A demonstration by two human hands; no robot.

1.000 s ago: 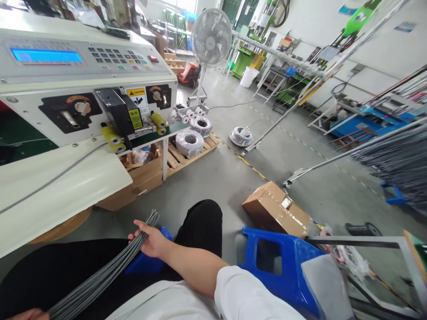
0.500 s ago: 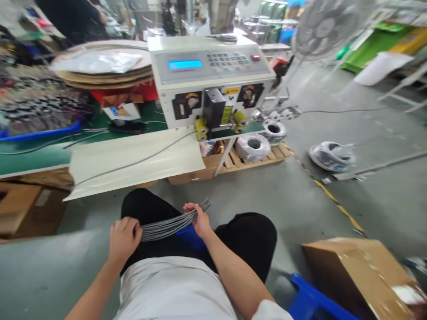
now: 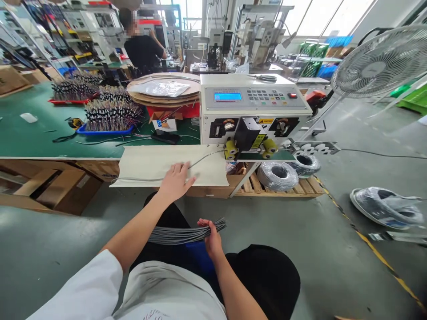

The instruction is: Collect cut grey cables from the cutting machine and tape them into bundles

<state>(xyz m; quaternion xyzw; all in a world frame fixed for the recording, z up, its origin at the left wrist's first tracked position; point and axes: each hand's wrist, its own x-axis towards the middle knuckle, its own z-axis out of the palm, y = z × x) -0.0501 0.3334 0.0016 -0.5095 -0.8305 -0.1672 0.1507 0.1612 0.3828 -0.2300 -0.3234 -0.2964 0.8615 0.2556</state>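
My left hand reaches out over the cream sheet tray, its fingers spread on or just above a single grey cable. That cable runs from the yellow rollers of the white wire-cutting machine and lies along the tray under the hand. Above my lap, my right hand is wrapped round a bundle of cut grey cables near its right end. The bundle's left part passes behind my left forearm and is hidden there.
A blue tray of wire harnesses and a black phone-like object lie on the green table. Wrapped cable coils sit on a pallet below. A fan stands right; a person works behind.
My left hand has left the bundle and moved forward to the cable on the tray. My right hand still holds the bundle. The view has swung left and up.
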